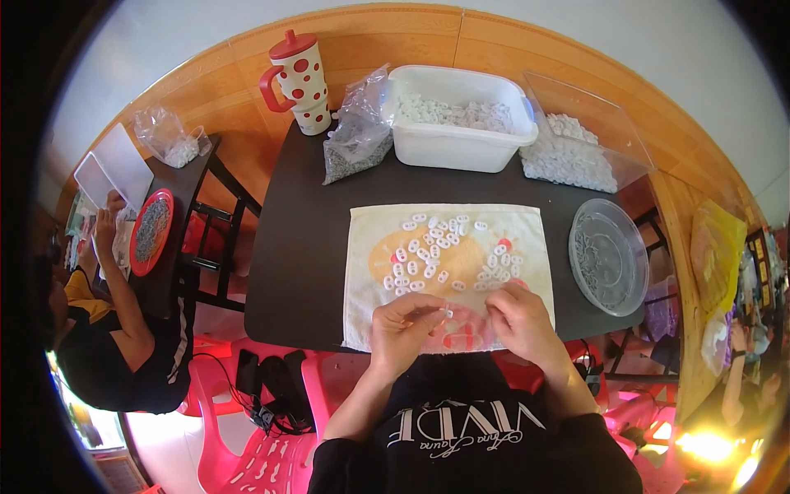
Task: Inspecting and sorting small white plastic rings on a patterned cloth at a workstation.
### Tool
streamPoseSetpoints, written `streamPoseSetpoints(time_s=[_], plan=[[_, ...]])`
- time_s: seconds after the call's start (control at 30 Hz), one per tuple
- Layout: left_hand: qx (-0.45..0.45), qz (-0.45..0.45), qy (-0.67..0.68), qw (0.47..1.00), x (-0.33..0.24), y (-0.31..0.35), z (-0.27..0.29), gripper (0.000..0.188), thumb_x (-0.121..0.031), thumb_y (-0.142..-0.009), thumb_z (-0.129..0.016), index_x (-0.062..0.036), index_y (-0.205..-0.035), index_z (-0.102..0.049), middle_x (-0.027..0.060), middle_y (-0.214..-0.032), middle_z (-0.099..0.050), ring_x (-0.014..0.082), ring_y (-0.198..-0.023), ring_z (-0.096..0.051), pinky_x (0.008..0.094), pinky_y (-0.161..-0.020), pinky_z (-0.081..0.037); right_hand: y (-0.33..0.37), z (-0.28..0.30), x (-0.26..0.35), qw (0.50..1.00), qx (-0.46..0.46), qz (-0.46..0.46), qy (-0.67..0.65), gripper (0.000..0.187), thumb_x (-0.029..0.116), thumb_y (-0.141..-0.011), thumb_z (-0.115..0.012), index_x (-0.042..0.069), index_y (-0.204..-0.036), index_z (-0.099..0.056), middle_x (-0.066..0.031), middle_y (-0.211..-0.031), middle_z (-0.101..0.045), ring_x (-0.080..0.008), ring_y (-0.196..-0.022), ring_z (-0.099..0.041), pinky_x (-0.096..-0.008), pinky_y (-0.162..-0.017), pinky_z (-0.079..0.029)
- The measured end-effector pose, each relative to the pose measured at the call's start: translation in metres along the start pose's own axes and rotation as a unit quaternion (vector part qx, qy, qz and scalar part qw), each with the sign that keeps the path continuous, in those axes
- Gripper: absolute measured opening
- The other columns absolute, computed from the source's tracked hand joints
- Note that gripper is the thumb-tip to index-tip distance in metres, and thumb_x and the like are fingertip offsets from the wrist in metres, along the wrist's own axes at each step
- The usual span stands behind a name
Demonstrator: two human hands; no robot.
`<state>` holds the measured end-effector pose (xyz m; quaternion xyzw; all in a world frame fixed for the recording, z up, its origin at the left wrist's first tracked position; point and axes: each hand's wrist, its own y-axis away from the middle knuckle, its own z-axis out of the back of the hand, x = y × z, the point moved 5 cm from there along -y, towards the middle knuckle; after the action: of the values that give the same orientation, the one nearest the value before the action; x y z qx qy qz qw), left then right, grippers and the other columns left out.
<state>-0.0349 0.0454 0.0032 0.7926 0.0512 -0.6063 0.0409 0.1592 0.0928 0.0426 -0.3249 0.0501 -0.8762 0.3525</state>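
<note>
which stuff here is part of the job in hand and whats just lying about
Seemingly part of the job:
small white piece in the left hand
white two-holed pieces
cream towel
white tub
clear box of white pieces
bag of grey bits
round clear tub

Probably just lying about:
red-spotted tumbler
pink chair on the left
yellow bag

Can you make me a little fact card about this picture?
Left hand: pinching a small white piece
Right hand: fingertips together; can't tell if it holds anything
Towel: on the dark table, white pieces scattered on it
Behind towel: bag of grey bits, white tub, clear box
Right of towel: round clear tub
Back left: red-spotted cup
</note>
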Motion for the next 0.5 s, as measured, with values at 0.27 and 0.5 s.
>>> streamPoseSetpoints(time_s=[0.27, 0.5], plan=[[0.06, 0.007, 0.051, 0.997, -0.007, 0.002, -0.019, 0.034, 0.014, -0.085, -0.064, 0.0027, -0.116, -0.068, 0.0065, -0.091, -0.066, 0.0104, -0.077, -0.063, 0.0223, -0.067, -0.052, -0.005, -0.008, 0.008, 0.875, -0.128, -0.133, -0.447, 0.014, -0.013, -0.088, -0.061, -0.007, -0.099, -0.066, -0.009, -0.09, -0.067, -0.0113, -0.082, -0.064, -0.0231, -0.071, -0.049], [0.077, -0.034, 0.059, 0.995, -0.01, 0.006, -0.025, 0.042, 0.013, -0.088, -0.06, -0.0003, -0.128, -0.062, 0.0047, -0.096, -0.064, 0.0065, -0.081, -0.059, 0.0203, -0.067, -0.049, -0.009, -0.011, 0.014, 0.881, -0.127, -0.107, -0.443, 0.012, -0.013, -0.086, -0.064, -0.006, -0.095, -0.067, -0.0099, -0.092, -0.068, -0.0109, -0.08, -0.064, -0.0217, -0.071, -0.048]])
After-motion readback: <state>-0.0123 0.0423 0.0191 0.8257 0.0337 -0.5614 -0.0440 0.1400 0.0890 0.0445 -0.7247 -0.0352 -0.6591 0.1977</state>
